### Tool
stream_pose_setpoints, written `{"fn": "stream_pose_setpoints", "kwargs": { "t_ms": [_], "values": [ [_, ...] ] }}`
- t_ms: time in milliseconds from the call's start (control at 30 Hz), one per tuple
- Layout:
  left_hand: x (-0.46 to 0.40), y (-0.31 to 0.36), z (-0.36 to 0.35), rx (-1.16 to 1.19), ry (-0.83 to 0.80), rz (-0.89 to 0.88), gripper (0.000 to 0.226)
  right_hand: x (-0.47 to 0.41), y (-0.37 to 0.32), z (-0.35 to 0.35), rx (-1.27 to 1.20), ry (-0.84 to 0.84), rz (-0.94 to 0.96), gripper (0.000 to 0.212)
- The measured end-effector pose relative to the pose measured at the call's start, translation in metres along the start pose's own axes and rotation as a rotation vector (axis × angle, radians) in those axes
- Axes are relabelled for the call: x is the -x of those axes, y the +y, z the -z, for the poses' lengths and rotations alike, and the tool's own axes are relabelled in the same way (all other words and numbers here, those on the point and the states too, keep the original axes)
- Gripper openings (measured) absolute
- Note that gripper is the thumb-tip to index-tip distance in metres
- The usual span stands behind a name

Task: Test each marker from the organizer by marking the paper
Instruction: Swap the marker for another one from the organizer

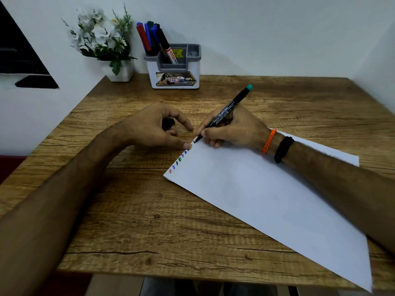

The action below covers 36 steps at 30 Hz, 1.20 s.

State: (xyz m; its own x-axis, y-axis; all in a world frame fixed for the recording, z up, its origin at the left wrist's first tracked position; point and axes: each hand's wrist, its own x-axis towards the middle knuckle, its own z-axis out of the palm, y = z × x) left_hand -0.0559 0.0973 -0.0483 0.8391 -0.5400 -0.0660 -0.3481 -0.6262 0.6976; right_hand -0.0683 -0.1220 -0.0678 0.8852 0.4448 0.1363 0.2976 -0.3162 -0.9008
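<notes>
A white sheet of paper [267,199] lies slanted on the wooden table. Along its left edge runs a row of several small colour marks [178,160]. My right hand [233,129] grips a black marker with a teal end [229,110], and its tip touches the paper's far left corner. My left hand [154,127] rests beside that corner; its curled fingers hold a dark cap [167,124] and its thumb presses the paper's edge. The grey and white organizer [174,69] stands at the back with several markers [152,39] upright in it.
A white pot of artificial flowers [106,43] stands left of the organizer by the wall. The wooden table [128,210] ends near the bottom of the view. My right wrist wears an orange thread and a black band [283,149].
</notes>
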Motion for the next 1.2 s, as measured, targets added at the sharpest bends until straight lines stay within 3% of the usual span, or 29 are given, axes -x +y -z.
{"fn": "stream_pose_setpoints", "kwargs": {
  "t_ms": [1200],
  "values": [
    [-0.0002, 0.0005, -0.0001, -0.017, 0.002, -0.014, 0.044, -0.0006, 0.0011, 0.0005, -0.027, 0.019, -0.018, 0.011]
  ]
}}
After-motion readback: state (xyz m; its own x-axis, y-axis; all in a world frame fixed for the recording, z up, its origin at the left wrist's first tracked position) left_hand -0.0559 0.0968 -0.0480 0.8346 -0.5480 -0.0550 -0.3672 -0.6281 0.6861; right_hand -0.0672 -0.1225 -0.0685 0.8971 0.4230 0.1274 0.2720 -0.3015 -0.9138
